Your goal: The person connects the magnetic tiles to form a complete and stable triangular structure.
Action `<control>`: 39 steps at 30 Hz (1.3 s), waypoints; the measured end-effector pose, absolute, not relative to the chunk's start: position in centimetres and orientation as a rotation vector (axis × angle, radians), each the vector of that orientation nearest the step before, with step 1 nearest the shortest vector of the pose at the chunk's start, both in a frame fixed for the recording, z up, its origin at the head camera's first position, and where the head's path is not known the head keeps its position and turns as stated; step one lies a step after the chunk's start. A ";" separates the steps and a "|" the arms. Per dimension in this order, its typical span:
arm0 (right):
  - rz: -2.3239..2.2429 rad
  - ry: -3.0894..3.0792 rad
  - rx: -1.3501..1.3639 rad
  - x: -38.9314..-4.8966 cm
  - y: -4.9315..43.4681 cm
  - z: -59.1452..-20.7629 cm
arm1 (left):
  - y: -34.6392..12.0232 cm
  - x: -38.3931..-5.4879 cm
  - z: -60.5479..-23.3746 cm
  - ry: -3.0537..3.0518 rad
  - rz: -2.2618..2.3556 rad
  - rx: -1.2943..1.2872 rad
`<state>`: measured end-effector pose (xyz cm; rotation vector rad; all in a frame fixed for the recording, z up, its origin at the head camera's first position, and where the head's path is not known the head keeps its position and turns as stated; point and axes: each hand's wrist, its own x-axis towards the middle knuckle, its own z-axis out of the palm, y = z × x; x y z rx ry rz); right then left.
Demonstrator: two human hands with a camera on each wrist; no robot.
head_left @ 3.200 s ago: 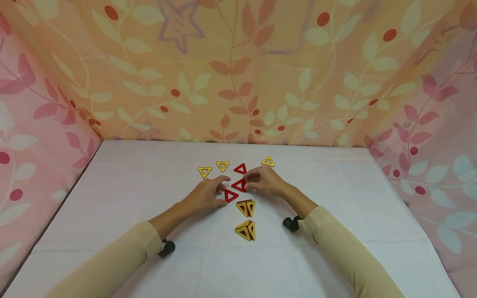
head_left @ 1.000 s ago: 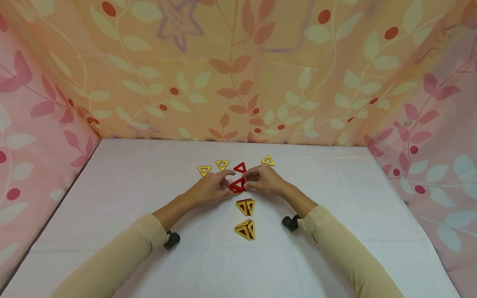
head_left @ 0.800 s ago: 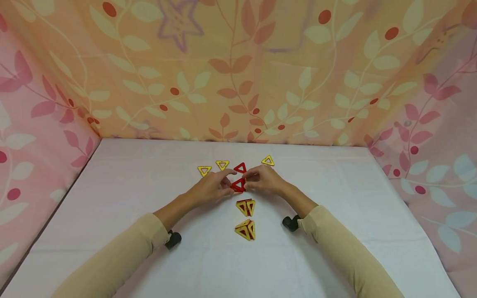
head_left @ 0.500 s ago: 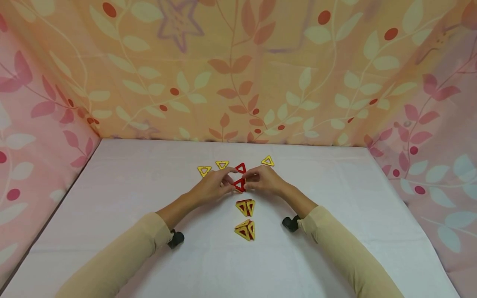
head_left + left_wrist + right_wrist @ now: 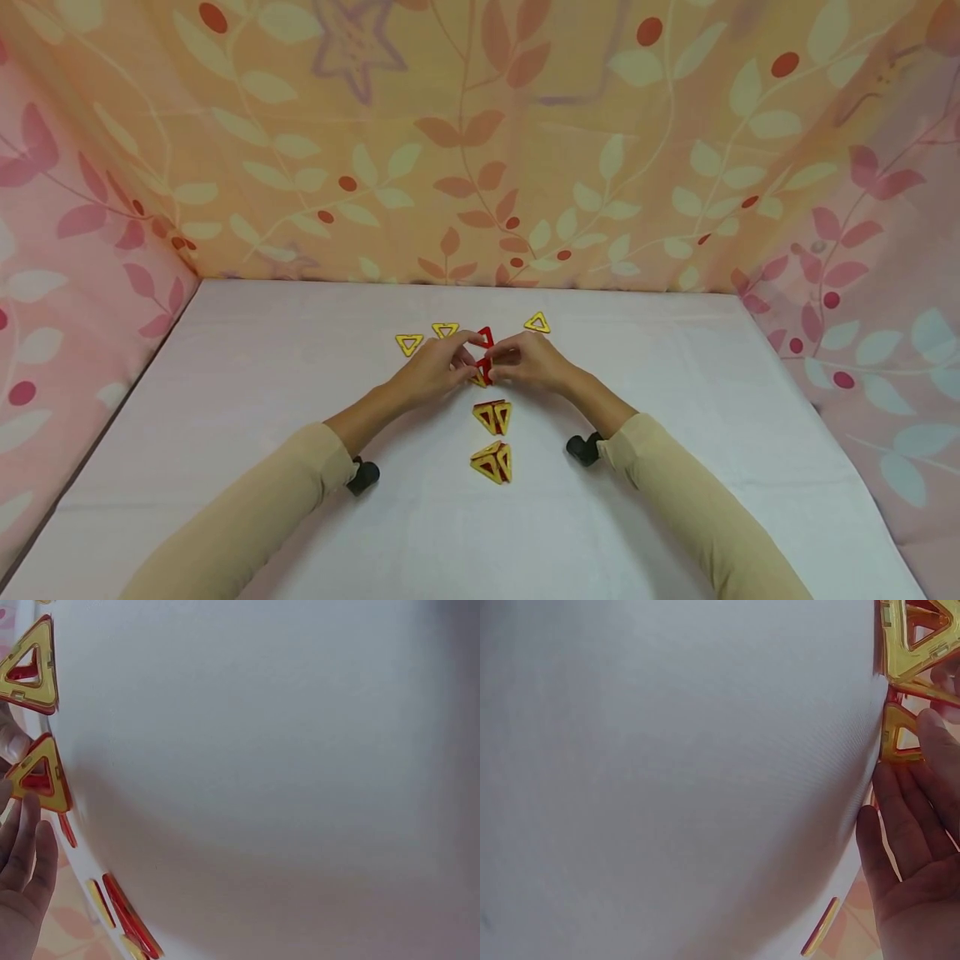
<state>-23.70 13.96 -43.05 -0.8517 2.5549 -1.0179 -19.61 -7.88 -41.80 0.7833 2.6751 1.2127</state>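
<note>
Tiles (image 5: 487, 369) in red and yellow stand together between a person's two hands on the far half of a white-covered table (image 5: 247, 358). The left hand (image 5: 435, 367) pinches them from the left, thumb and fingertips on the tiles, its forefinger arched over the far side. The right hand (image 5: 534, 361) grips them from the right between thumb and curled fingers. In the left wrist view, red shows through the hollow of a yellow triangle; how many pieces the hands hold between them cannot be told, as the fingers cover part. Just beyond the grip lies a red triangle (image 5: 490, 335), partly behind the left forefinger. To its left is a yellow triangle (image 5: 446, 326), its lower part hidden by the left hand, and farther left a second yellow triangle (image 5: 408, 337). A third yellow triangle (image 5: 537, 330) lies to the right, on the far side of the right hand. On the near side, apart from the hands, a cluster (image 5: 492, 414) of yellow pieces with red ones showing sits in front of the grip; a second cluster (image 5: 491, 460), in the same colours, sits nearer, just beside the first without touching it. Beige sleeves (image 5: 690, 492) cover both forearms, and a small black camera (image 5: 364, 477) shows at the left wrist, another black camera (image 5: 582, 451) at the right. Behind rises an orange backdrop (image 5: 465, 167) printed with leaves, flanked by pink drapes (image 5: 862, 292) at left and right.
</note>
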 end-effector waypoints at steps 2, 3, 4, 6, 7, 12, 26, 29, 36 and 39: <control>-1.017 2.557 -0.848 -23.7 14.0 -43.0 | -7.8 -19.7 -41.8 2.678 1.210 0.783; -1.015 2.560 -0.845 -23.7 14.0 -43.0 | -7.8 -19.7 -41.8 2.679 1.210 0.785; -1.014 2.561 -0.845 -23.7 13.9 -43.0 | -7.8 -19.7 -41.8 2.681 1.210 0.787; -1.010 2.565 -0.847 -23.7 13.9 -43.0 | -7.8 -19.8 -41.8 2.684 1.208 0.780; -1.010 2.568 -0.854 -23.7 13.9 -42.9 | -7.8 -19.8 -41.8 2.686 1.205 0.774; -0.996 2.582 -0.885 -23.8 13.9 -43.0 | -7.6 -20.0 -41.8 2.692 1.203 0.741; -0.968 2.603 -0.892 -23.9 13.8 -43.1 | -7.4 -20.2 -41.9 2.698 1.191 0.716; -0.963 2.601 -0.891 -23.9 13.9 -43.2 | -7.4 -20.2 -41.9 2.697 1.192 0.706; -0.960 2.597 -0.865 -23.9 13.8 -43.1 | -7.3 -20.4 -41.9 2.695 1.182 0.697; -0.961 2.596 -0.876 -23.8 13.8 -43.1 | -7.3 -20.5 -42.0 2.703 1.172 0.694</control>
